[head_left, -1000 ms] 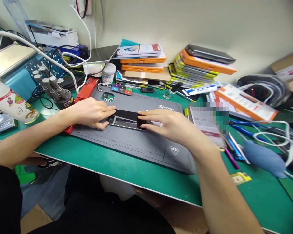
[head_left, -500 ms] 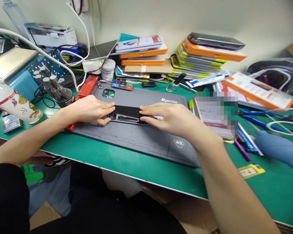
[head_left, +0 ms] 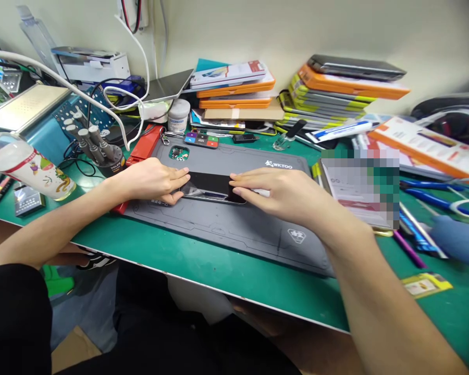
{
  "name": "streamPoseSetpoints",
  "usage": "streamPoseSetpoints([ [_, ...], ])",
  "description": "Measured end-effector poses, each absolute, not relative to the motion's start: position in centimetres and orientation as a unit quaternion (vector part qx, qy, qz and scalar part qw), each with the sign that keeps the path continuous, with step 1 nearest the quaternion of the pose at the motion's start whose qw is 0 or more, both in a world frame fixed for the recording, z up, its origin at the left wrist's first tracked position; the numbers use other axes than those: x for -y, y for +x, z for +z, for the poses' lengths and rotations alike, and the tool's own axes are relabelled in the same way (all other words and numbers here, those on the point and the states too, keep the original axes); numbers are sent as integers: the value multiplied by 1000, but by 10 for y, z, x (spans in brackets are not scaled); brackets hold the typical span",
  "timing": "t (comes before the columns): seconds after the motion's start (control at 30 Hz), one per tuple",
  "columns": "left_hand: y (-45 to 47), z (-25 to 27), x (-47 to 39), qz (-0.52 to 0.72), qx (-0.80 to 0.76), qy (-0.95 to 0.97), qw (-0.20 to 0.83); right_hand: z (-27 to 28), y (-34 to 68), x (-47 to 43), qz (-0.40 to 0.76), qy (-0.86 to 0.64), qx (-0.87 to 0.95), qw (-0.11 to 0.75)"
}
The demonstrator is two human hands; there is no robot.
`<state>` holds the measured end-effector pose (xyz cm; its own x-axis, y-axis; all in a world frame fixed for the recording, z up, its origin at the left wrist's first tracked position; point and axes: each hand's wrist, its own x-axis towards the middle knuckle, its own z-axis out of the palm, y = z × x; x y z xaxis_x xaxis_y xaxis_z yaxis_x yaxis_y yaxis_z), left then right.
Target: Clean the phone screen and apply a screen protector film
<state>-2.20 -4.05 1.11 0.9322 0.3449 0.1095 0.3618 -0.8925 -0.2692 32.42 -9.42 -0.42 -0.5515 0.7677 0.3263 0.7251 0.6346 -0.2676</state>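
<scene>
A black smartphone [head_left: 211,186] with a glossy dark face lies lengthwise on a grey work mat [head_left: 219,221]. My left hand [head_left: 154,181] grips its left end, fingertips on the top edge and thumb at the near side. At the other end, my right hand [head_left: 271,188] pinches the phone between fingers and thumb, and a small white item shows beneath that palm. Close to the far left corner of the mat, a small tray recess [head_left: 179,153] holds tiny parts. A red strip [head_left: 144,146] runs along the mat's left side.
A cup of grey-handled screwdrivers [head_left: 105,156] and a printed bottle [head_left: 31,164] stand left. Orange boxes [head_left: 234,96] and another stack [head_left: 336,94] line the wall. Right of the mat lie a partly blurred packet [head_left: 352,190], blue-handled pliers [head_left: 433,200] and a purple stick [head_left: 410,250].
Both hands keep their hold on the phone's ends. The reflection on its face has become darker and smaller. The whole view has shifted slightly, so things appear a little farther right.
</scene>
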Motion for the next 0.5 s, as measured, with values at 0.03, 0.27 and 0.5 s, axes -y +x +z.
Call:
streamPoseSetpoints([
  [0.03, -22, 10, 40, -34, 181, -972, 147, -4, 324, 94, 53, -423, 880, 208],
  [0.27, -23, 5, 39, -52, 170, -973, 145, -5, 328, 94, 62, -416, 886, 198],
  [0.5, -22, 10, 41, -55, 171, -972, 150, -4, 331, 92, 70, -408, 889, 195],
])
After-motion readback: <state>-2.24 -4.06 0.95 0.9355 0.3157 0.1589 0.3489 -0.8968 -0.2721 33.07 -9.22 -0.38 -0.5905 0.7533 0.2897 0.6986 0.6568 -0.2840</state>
